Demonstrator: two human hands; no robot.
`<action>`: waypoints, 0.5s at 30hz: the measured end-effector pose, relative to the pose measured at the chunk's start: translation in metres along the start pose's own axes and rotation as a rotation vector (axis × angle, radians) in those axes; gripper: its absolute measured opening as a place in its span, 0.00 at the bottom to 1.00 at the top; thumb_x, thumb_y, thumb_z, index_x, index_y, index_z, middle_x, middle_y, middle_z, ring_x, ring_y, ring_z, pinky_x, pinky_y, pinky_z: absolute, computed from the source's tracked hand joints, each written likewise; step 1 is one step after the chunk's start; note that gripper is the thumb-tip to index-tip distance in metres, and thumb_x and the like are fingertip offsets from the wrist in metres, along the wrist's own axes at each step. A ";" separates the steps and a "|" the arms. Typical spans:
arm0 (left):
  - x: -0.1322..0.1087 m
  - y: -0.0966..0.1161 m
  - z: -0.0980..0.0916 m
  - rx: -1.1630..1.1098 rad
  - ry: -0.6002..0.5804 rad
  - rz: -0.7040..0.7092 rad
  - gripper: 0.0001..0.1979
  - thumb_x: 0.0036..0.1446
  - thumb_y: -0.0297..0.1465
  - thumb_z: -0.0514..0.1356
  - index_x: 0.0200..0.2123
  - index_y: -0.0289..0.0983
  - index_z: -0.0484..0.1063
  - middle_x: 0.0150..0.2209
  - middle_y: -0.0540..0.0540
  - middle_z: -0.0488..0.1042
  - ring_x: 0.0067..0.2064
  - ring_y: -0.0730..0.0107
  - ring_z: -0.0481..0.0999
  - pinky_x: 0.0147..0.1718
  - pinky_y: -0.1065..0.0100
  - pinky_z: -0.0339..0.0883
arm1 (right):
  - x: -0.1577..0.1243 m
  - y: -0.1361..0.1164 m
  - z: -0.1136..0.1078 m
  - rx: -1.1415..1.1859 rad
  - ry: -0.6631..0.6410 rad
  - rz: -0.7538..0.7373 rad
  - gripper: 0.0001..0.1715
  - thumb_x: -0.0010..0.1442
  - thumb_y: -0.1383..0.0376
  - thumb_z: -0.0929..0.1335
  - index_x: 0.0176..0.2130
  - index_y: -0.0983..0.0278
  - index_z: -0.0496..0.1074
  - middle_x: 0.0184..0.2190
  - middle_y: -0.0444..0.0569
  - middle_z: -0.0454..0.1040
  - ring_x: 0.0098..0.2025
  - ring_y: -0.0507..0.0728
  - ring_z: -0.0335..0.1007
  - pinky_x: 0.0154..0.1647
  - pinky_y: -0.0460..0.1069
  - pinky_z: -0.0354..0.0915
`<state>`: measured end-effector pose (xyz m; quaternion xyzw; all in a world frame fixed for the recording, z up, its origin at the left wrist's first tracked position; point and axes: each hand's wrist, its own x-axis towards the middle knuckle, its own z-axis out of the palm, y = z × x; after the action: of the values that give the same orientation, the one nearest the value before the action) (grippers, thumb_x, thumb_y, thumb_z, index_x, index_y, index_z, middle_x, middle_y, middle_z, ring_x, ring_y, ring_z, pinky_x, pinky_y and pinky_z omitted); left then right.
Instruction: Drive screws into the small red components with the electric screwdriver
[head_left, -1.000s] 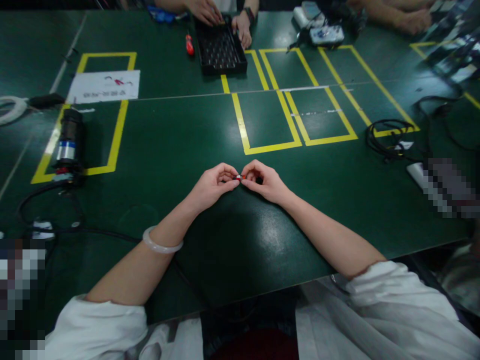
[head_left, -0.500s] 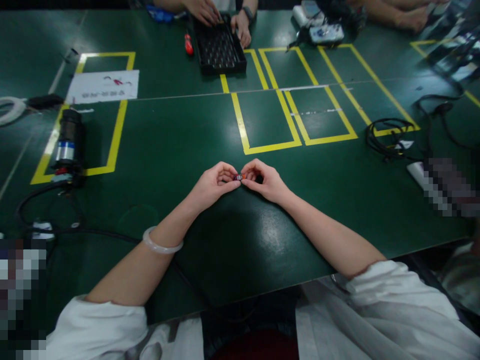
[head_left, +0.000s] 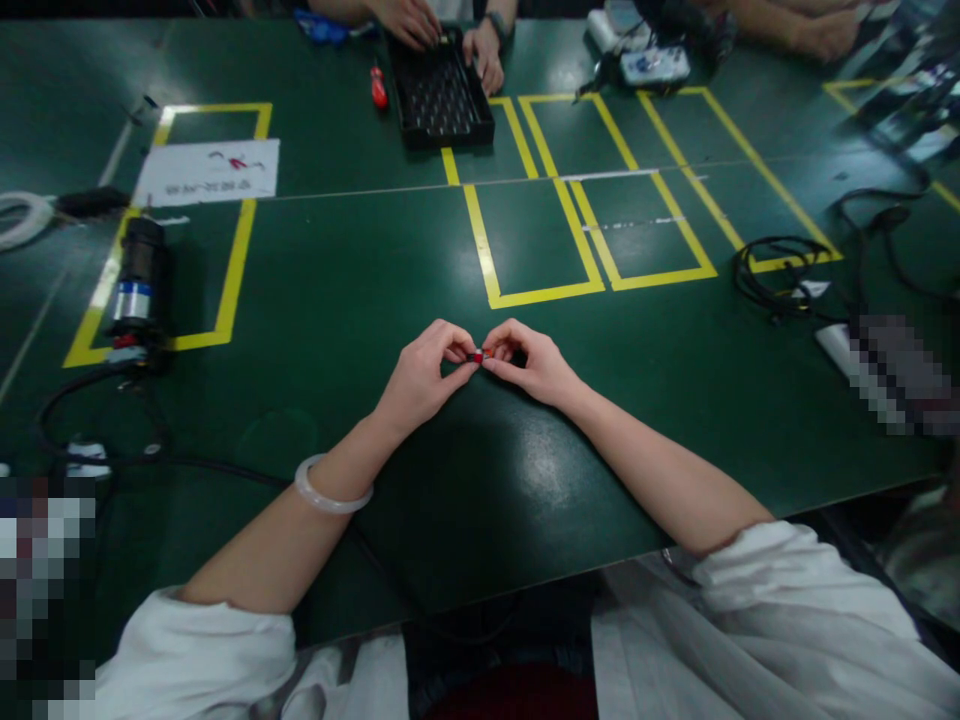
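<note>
Between my fingertips, just over the green table (head_left: 360, 260), is a tiny red and orange part (head_left: 478, 356) with a dark end; it is too small for me to tell its kind. My left hand (head_left: 433, 368) pinches its left side between thumb and fingers. From the right, my right hand (head_left: 529, 362) grips the orange end in the same way. The fingertips of both hands almost meet and cover much of the part. A pale bangle circles my left wrist.
Across the table a person's hands (head_left: 484, 55) work at a black tray (head_left: 442, 105), beside a red-handled tool (head_left: 379, 90). At left lie a black cylindrical device (head_left: 139, 270), a cable and a white paper (head_left: 206, 172). Coiled black cable (head_left: 780, 275) lies at right. Yellow tape marks rectangles.
My left hand has turned slightly at the part, and its wrist has shifted a little to the right. More red shows on the part now. My right hand stays nearly still.
</note>
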<state>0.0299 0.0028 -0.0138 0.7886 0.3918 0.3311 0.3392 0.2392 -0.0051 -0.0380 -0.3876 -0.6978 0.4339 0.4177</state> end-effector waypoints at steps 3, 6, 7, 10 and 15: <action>-0.001 0.002 0.000 0.082 0.005 0.060 0.04 0.63 0.30 0.61 0.39 0.37 0.71 0.39 0.45 0.72 0.41 0.66 0.75 0.43 0.63 0.73 | 0.001 0.001 0.000 -0.005 0.002 -0.020 0.08 0.61 0.63 0.71 0.41 0.62 0.70 0.34 0.44 0.75 0.32 0.51 0.69 0.35 0.48 0.64; -0.001 0.002 0.001 0.107 -0.009 0.055 0.04 0.63 0.31 0.61 0.41 0.37 0.70 0.40 0.46 0.73 0.41 0.67 0.75 0.44 0.63 0.73 | 0.002 0.002 0.000 -0.013 0.000 -0.020 0.09 0.61 0.64 0.71 0.41 0.62 0.70 0.36 0.44 0.75 0.32 0.51 0.70 0.36 0.49 0.64; -0.001 0.002 0.001 0.107 -0.016 0.048 0.05 0.63 0.31 0.61 0.42 0.37 0.70 0.40 0.46 0.73 0.41 0.66 0.75 0.44 0.63 0.73 | 0.002 0.002 0.000 -0.014 0.001 -0.020 0.09 0.61 0.64 0.71 0.42 0.62 0.70 0.36 0.45 0.75 0.32 0.51 0.70 0.36 0.49 0.64; -0.001 0.002 0.001 0.105 -0.021 0.034 0.06 0.63 0.31 0.61 0.42 0.37 0.70 0.41 0.45 0.73 0.42 0.66 0.76 0.44 0.63 0.73 | 0.001 0.002 0.000 -0.011 0.004 -0.028 0.10 0.61 0.64 0.71 0.43 0.62 0.70 0.37 0.45 0.76 0.32 0.51 0.70 0.36 0.49 0.64; -0.001 0.004 -0.001 0.148 -0.027 0.067 0.08 0.65 0.31 0.59 0.46 0.37 0.71 0.42 0.45 0.74 0.42 0.66 0.76 0.44 0.64 0.73 | -0.001 0.002 0.000 0.011 0.014 -0.006 0.10 0.62 0.62 0.71 0.43 0.63 0.73 0.32 0.44 0.74 0.31 0.51 0.69 0.35 0.48 0.65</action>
<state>0.0299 0.0004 -0.0106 0.8286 0.3838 0.3017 0.2740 0.2403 -0.0047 -0.0404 -0.3862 -0.6935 0.4340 0.4261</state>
